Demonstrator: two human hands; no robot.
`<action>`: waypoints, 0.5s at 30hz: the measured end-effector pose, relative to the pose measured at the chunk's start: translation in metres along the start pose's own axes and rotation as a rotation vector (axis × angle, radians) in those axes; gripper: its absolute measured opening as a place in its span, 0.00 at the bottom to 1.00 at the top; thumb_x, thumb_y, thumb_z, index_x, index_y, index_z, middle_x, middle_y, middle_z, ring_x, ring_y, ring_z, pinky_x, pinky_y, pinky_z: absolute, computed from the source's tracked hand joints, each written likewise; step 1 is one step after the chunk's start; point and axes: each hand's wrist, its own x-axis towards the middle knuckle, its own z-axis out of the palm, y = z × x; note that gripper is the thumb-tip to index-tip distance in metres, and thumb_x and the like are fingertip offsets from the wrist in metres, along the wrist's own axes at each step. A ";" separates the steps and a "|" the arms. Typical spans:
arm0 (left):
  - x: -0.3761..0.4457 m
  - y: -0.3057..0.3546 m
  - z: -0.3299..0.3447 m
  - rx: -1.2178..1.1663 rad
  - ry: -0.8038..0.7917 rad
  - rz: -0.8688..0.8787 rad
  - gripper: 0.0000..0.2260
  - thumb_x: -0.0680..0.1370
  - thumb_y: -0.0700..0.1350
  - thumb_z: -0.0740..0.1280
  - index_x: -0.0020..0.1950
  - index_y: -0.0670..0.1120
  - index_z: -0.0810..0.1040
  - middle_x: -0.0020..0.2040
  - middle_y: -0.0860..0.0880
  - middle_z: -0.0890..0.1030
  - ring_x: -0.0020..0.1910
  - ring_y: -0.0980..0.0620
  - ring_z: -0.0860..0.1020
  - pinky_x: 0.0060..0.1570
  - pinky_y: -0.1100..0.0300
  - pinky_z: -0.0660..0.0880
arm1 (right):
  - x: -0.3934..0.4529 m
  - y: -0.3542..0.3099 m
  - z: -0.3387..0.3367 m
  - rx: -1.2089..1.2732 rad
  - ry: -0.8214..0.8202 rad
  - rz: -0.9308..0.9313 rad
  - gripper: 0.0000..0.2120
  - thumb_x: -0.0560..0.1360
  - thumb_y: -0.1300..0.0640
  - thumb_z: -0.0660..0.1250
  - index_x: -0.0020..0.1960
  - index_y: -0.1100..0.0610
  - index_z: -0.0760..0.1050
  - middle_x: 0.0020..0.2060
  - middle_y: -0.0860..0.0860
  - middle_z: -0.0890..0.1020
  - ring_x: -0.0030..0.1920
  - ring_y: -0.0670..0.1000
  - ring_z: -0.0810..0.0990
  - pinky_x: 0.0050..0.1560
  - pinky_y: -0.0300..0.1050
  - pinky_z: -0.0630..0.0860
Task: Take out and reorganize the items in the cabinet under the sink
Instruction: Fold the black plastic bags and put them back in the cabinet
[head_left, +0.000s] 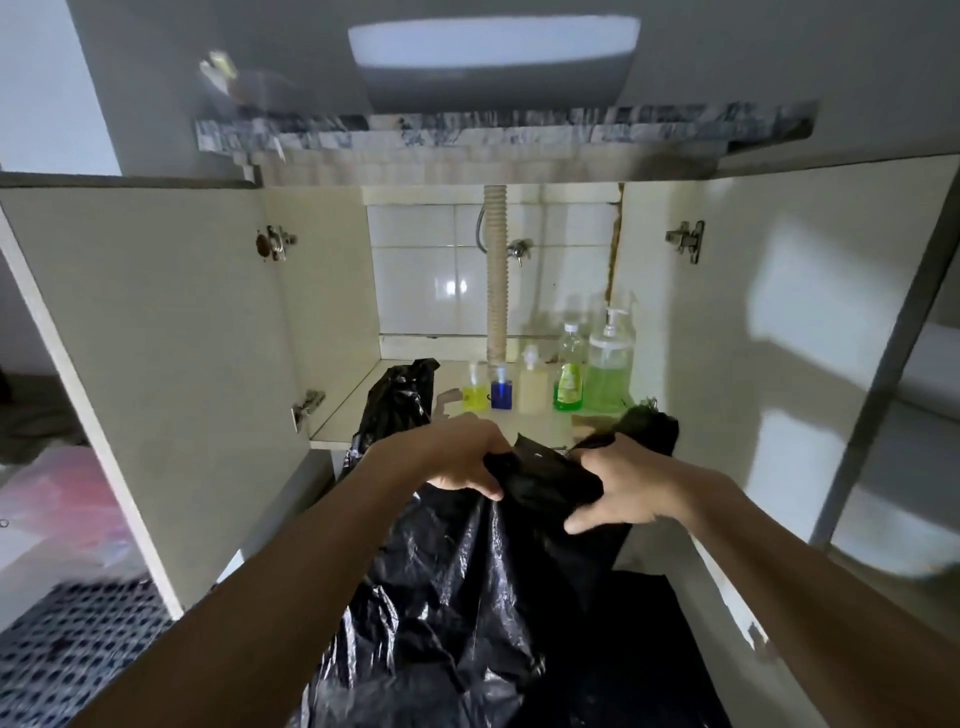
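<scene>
Gripping one black plastic bag (483, 597), bunched between my left hand (457, 457) and right hand (623, 488), fingers curled on it at the cabinet (156, 338) mouth. Remaining on the shelf: five bottles (569, 387) in a row, second black bag (400, 400). Judged partway done. Labels: green bottle's too blurred to read.

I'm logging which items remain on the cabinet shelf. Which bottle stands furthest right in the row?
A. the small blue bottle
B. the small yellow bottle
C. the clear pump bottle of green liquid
C: the pump bottle of green liquid ends the row on the right, beside the green dish-soap bottle.
</scene>
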 end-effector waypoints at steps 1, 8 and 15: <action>-0.001 -0.004 0.001 0.001 -0.007 -0.009 0.09 0.72 0.47 0.73 0.51 0.47 0.81 0.37 0.53 0.77 0.41 0.50 0.76 0.42 0.58 0.73 | 0.001 0.000 0.001 -0.067 -0.016 0.015 0.22 0.62 0.37 0.73 0.47 0.51 0.73 0.43 0.48 0.75 0.51 0.51 0.75 0.52 0.46 0.75; -0.009 -0.024 0.004 0.135 -0.124 -0.135 0.21 0.71 0.47 0.74 0.62 0.50 0.77 0.56 0.49 0.79 0.57 0.47 0.75 0.53 0.55 0.72 | -0.003 0.006 -0.006 -0.322 -0.029 0.142 0.14 0.75 0.49 0.67 0.38 0.57 0.68 0.32 0.47 0.67 0.38 0.50 0.69 0.57 0.48 0.67; -0.012 -0.031 0.008 0.098 0.031 -0.146 0.13 0.77 0.40 0.64 0.60 0.48 0.79 0.54 0.49 0.80 0.50 0.52 0.75 0.49 0.60 0.71 | -0.015 -0.001 -0.022 -0.213 -0.078 0.185 0.23 0.69 0.37 0.69 0.45 0.57 0.73 0.39 0.49 0.76 0.40 0.50 0.75 0.44 0.43 0.72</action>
